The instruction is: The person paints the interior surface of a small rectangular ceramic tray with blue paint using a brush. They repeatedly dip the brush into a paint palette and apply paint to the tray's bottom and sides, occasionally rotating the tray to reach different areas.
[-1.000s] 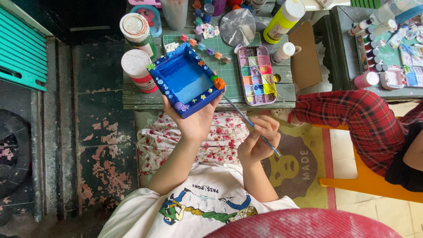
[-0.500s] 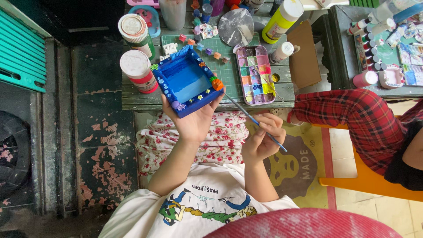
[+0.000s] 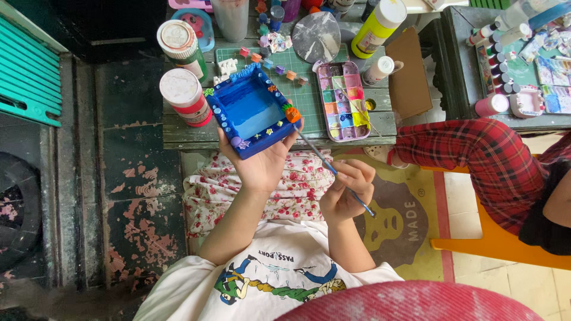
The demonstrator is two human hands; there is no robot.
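My left hand (image 3: 262, 159) holds a blue square tray-like box (image 3: 253, 110) from underneath, tilted toward me over the edge of the small wooden table (image 3: 178, 134). Small coloured shapes decorate its rim, with an orange one at its right corner. My right hand (image 3: 345, 190) grips a thin blue paintbrush (image 3: 330, 169) whose tip points up toward that right corner. A paint palette (image 3: 343, 101) with several coloured wells lies just right of the box on a green cutting mat (image 3: 306, 95).
Two round-lidded containers (image 3: 184, 95) stand left of the box. A yellow bottle (image 3: 375, 30), a small white bottle (image 3: 379, 70) and beads lie at the back. Another person in red plaid trousers (image 3: 476, 154) sits right on an orange chair (image 3: 493, 249), beside a second table with paint pots (image 3: 496, 71).
The box and my left hand have shifted slightly left and lower in view. My right hand keeps the brush at the box's right corner, barely moved.
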